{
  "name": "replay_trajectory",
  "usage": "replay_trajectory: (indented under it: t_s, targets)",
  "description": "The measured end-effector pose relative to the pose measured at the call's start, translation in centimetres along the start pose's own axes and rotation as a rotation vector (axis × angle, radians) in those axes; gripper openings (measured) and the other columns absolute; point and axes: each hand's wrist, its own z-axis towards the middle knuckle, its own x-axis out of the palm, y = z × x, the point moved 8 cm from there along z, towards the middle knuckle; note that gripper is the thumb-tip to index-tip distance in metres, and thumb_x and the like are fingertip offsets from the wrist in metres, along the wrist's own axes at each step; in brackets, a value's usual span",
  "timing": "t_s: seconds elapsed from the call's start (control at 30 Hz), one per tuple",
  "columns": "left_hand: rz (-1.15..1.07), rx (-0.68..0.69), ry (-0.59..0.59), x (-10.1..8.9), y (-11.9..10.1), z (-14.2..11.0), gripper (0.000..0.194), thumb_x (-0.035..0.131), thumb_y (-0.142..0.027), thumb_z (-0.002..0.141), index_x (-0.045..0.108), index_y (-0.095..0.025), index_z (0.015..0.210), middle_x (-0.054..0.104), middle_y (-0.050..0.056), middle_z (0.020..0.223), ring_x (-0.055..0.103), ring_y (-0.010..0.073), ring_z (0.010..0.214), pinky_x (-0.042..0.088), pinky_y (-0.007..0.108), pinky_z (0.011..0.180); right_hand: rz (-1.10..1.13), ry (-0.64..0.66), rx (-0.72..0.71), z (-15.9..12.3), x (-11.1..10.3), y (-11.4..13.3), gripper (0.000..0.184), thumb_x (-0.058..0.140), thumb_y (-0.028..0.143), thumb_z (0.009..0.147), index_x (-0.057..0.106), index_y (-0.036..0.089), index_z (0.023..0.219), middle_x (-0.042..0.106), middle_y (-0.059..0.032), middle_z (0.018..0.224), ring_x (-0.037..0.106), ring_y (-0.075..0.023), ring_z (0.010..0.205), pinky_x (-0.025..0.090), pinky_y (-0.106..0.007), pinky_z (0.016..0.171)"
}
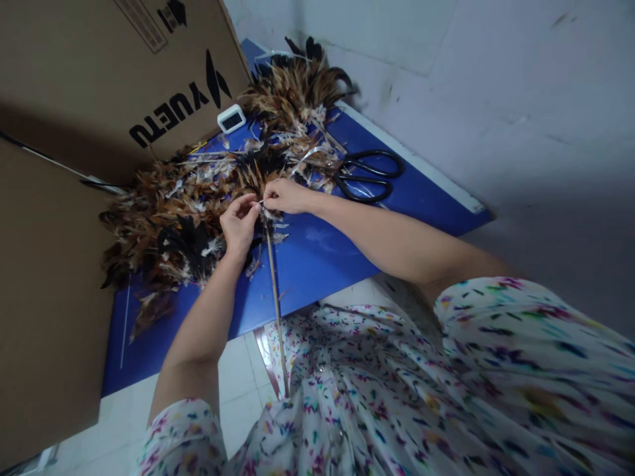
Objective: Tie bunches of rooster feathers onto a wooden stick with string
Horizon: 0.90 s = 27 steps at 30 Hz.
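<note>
A thin wooden stick point(274, 277) runs from the feathers down over the table's front edge to my lap. At its far end is a tuft of brown feathers point(253, 177). My left hand point(240, 223) is closed in a pinch just left of the stick's top. Close against it, my right hand point(286, 196) pinches from the other side. Between the fingertips shows a short piece of thin white string point(260, 202), held by both hands. How it passes around the stick is hidden by my fingers.
Loose brown feathers point(149, 205) are heaped on the blue table point(317, 264), with another feather bundle point(292, 86) behind. Black-handled scissors point(370, 175) lie to the right, and a small white digital clock point(231, 119) stands behind. Cardboard boxes point(99, 79) border the left; a wall point(471, 86) borders the right.
</note>
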Motion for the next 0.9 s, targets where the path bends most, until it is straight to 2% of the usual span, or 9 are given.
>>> replay_trajectory:
  t_s: [0.1,0.23,0.33,0.47,0.63,0.9]
  targets:
    - [-0.009,-0.019,-0.002,0.0,0.1,-0.1,0.023,0.072,-0.035,0.074,0.069,-0.017,0.088,0.072,0.003,0.083,0.067,0.014,0.077,0.055,0.027,0.076,-0.001,-0.003,0.008,-0.1,-0.1,0.1,0.017,0.054,0.017,0.081,0.067,0.009,0.086,0.067,-0.004,0.071,0.056,-0.0097,0.064,0.038,-0.02,0.06]
    - [0.011,-0.01,-0.016,-0.2,0.0,0.0,0.015,0.071,-0.03,0.075,0.067,-0.017,0.081,0.071,0.002,0.079,0.065,0.013,0.074,0.053,0.024,0.073,0.035,0.013,-0.001,0.1,0.1,0.1,0.015,0.052,0.015,0.081,0.066,0.009,0.083,0.064,-0.0024,0.064,0.056,-0.0093,0.059,0.039,-0.019,0.058]
    - [0.037,-0.003,-0.003,-0.1,-0.1,0.1,0.013,0.069,-0.026,0.075,0.066,-0.017,0.084,0.07,0.002,0.08,0.065,0.0129,0.074,0.052,0.024,0.072,0.052,0.011,-0.016,0.2,0.1,0.0,0.013,0.052,0.013,0.08,0.065,0.009,0.08,0.063,-0.0017,0.063,0.056,-0.0089,0.058,0.039,-0.018,0.057]
    - [0.117,0.02,0.038,-0.1,-0.9,-0.1,0.02,0.067,-0.02,0.075,0.067,-0.018,0.095,0.07,0.002,0.083,0.066,0.0138,0.076,0.052,0.026,0.076,0.073,0.004,-0.01,0.3,0.1,-0.2,0.013,0.052,0.01,0.08,0.064,0.009,0.08,0.063,-0.0017,0.063,0.056,-0.0088,0.058,0.04,-0.018,0.057]
    - [0.279,0.117,0.039,-0.2,-2.6,-0.2,0.009,0.06,-0.019,0.08,0.069,-0.02,0.082,0.07,0.002,0.084,0.064,0.016,0.084,0.049,0.028,0.081,0.062,0.025,-0.033,0.3,0.2,0.1,0.013,0.051,0.009,0.078,0.063,0.011,0.072,0.062,-0.0005,0.061,0.056,-0.0081,0.059,0.04,-0.017,0.058]
    - [0.229,0.084,0.009,-0.1,-2.1,0.0,0.006,0.055,-0.019,0.084,0.059,-0.02,0.08,0.065,0.001,0.078,0.059,0.0136,0.076,0.045,0.025,0.075,0.068,0.004,-0.021,0.1,0.1,0.2,0.011,0.052,0.009,0.077,0.063,0.011,0.076,0.061,0.0003,0.061,0.056,-0.0082,0.058,0.04,-0.017,0.057]
